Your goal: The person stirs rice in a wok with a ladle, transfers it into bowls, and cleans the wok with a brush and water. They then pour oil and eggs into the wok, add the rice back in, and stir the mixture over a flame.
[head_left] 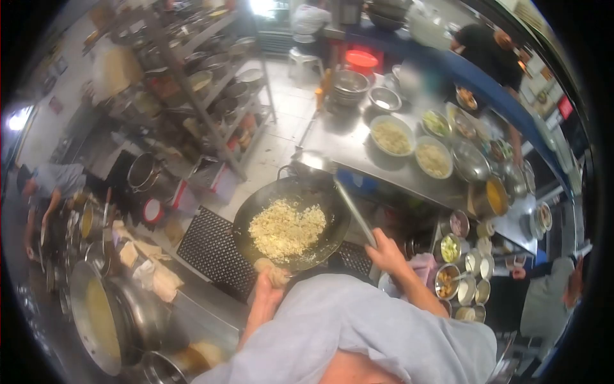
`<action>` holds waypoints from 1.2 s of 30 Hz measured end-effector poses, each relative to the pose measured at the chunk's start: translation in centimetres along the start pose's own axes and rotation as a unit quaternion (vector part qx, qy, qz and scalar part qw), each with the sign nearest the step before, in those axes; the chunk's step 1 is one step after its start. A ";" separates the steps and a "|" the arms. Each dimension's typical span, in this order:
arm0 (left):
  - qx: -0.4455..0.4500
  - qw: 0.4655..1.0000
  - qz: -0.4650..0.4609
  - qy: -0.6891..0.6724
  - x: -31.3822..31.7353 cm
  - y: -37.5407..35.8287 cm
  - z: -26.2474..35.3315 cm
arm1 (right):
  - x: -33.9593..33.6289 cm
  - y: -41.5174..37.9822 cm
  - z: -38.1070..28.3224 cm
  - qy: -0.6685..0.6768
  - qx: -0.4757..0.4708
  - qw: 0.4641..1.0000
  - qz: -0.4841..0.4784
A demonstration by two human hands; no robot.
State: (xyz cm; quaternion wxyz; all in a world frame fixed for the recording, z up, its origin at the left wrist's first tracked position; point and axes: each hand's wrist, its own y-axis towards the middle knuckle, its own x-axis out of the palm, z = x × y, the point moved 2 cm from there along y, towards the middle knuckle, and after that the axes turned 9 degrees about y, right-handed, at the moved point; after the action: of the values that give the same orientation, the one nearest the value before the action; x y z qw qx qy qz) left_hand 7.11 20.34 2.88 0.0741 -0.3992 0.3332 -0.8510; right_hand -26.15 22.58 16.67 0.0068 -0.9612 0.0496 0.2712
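Observation:
A large dark wok (246, 208) in front of me holds a heap of fried rice (288, 227) with pale yellow bits in it. My left hand (267, 289) is closed around a folded beige cloth (274, 272) at the wok's near rim. What the cloth covers is hidden. My right hand (385, 251) grips the long metal handle of a ladle (355, 211), which slants up over the wok's right side. Its shiny head appears to be by the far rim, clear of the rice.
A steel counter (348, 150) ahead carries bowls of pale food (391, 136) and stacked metal bowls (350, 86). Seasoning containers (451, 249) stand at my right. Left are a perforated black mat (214, 246), a large pan (96, 313) and a shelf rack (214, 96). Other people work around.

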 end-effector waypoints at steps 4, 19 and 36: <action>0.022 0.993 0.056 -0.102 3.4 -8.6 2.8 | 2.2 -0.4 0.2 0.066 -0.020 0.996 -0.048; 0.183 0.982 -0.028 0.027 4.7 -1.8 9.7 | 3.6 10.7 -10.2 0.259 0.060 0.958 -0.103; 0.013 0.991 -0.066 0.119 9.3 -3.2 5.0 | 4.8 7.8 -9.0 0.481 0.316 0.763 -0.294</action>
State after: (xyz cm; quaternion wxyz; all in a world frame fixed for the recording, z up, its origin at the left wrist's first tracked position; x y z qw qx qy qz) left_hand 4.93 16.60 13.07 -0.0174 -0.3153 0.3011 -0.8998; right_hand -18.19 14.04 21.91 0.3650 -0.8762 -0.1561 -0.2732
